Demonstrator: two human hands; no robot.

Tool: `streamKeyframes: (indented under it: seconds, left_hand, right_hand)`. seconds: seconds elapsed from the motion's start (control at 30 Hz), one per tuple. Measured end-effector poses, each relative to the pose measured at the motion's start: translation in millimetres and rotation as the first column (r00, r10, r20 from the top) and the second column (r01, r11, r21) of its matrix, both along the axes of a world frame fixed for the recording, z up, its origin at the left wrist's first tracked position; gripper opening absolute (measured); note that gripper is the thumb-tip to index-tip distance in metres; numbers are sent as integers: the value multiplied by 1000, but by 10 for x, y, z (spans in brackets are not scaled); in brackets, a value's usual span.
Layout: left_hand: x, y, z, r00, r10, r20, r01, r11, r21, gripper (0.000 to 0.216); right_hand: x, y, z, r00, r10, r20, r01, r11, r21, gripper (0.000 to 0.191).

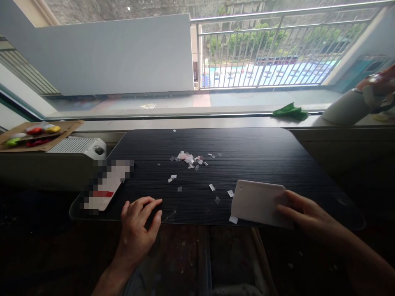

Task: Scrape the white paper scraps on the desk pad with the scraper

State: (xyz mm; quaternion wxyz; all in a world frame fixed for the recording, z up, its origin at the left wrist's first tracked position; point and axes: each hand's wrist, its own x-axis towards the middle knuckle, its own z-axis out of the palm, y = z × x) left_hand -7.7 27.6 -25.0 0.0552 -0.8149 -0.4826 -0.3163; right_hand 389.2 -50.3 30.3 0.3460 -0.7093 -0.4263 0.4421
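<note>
There are two hands, one left hand (138, 220) and one right hand (302, 209), one white board (259, 201) and one desk (262, 152). Scraps (189, 159) make one pile (too tangled to count), with seven loose ones nearer and one by the far edge. Also one pixelated item (109, 181) at left, one white box (80, 146), one green cloth (291, 112).

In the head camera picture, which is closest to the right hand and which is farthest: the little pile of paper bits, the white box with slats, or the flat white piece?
1. Flat white piece: in the right hand.
2. Pile of paper bits: around the middle of the dark table.
3. White box with slats: far left, beyond the table's left edge.
</note>
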Motion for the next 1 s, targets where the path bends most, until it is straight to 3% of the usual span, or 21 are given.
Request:
streamKeyframes:
  seconds: [0.17, 0.3, 0.43, 0.53, 0.6, 0.7, 0.83, 1.0]
  left_hand:
    - [-5, -11, -3, 1000, 4, 14, -3, 1000, -22, 21]
    - [5, -17, 3, 999, 17, 37, -15, 999, -45, 21]
    - [14, -15, 3, 999, 23, 46, -21, 999, -42, 21]
    - [10, -12, -2, 999, 19, 30, -18, 999, -33, 21]
    - [8, -12, -5, 1000, 15, 15, -15, 999, -33, 22]
    - [13, -16, -1, 1000, 13, 3, -13, 1000, -20, 21]
    - [21, -26, 15, 1000, 10, -3, -10, 1000, -13, 22]
    - [14, -28, 19, 1000, 3, -15, -3, 1000, -12, 21]
  right_hand:
    - [-10, -33, 22, 997, 31, -67, -33, 999, -30, 35]
    - [-25, -148, 75, 993, 110, 51, -111, 993, 24, 33]
    - [-31, -99, 134, 984, -33, 178, 10, 992, 128, 29]
    - [62, 131, 82, 978, -147, 144, 116, 972, 207, 26]
    - [153, 303, 11, 982, -155, 106, 131, 969, 209, 23]
    - [245, 457, -83, 995, -49, 92, 35, 989, 141, 25]
    - [195, 419, -104, 987, 142, 77, -147, 986, 73, 26]
    - [73, 265, -64, 977, 214, -22, -214, 977, 16, 30]
